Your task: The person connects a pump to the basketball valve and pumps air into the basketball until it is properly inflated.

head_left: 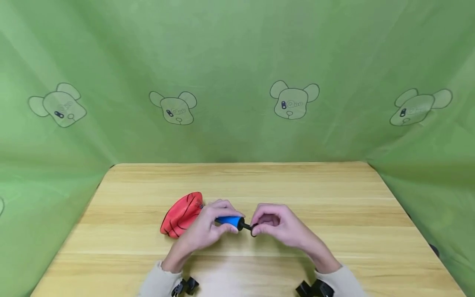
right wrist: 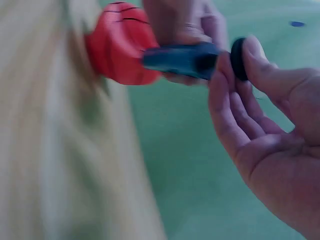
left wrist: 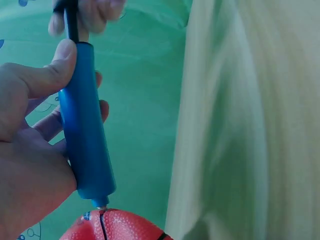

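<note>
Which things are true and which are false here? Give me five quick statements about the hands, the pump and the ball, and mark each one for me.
1. The left hand grips the blue pump. True.
2. The pump's tip meets the red ball. True.
3. The right hand grips the ball. False: it pinches the pump's black handle.
4. The ball is fully round and smooth. False: it looks slack and misshapen, with creases in its side.
5. A stretch of black rod shows between the pump and its handle. True.
</note>
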`<state>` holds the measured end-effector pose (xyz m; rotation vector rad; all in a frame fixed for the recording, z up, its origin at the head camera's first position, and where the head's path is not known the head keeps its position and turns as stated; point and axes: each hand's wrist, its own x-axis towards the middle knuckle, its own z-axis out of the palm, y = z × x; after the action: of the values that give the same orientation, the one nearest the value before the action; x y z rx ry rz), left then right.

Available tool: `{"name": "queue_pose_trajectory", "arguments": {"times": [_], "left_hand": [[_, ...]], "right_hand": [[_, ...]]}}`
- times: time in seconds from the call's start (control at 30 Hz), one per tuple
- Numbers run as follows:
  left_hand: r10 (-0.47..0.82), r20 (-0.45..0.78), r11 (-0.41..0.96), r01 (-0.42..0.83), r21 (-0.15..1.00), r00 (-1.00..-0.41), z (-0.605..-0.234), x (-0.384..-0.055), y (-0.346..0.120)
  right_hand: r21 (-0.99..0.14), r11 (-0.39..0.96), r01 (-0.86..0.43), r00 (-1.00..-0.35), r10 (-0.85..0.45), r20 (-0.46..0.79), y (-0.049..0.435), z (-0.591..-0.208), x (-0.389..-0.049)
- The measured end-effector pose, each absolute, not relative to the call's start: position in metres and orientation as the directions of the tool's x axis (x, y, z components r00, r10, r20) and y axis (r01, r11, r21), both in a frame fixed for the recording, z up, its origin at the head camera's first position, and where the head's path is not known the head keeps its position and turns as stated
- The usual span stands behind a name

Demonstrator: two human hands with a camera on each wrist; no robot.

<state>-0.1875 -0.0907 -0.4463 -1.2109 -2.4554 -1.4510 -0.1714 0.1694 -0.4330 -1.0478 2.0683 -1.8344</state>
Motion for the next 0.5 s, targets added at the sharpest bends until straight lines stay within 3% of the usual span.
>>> {"name": "queue_pose_trajectory", "arguments": {"times": [0.23,0.43,0.5], "left_hand": [[0.598,0.417,0.234,0.647,0.726,-0.684,-0.453,-0.189,-0.094],[0.558,0.441,0.225,0.640,0.735,-0.703,-0.447,-0.191,-0.099],[0.554,0.449,0.229,0.647,0.727,-0.701,-0.445,-0.191,-0.098]], "right_hand": [[-0.933,0.015,-0.359,-0.738,-0.617,0.274,0.170,-0.430,-0.171],[-0.885,-0.058,-0.461,-0.645,-0.664,0.379,0.206,-0.396,-0.158],[-0.878,-0.061,-0.476,-0.643,-0.656,0.394,0.211,-0.393,-0.156]]}}
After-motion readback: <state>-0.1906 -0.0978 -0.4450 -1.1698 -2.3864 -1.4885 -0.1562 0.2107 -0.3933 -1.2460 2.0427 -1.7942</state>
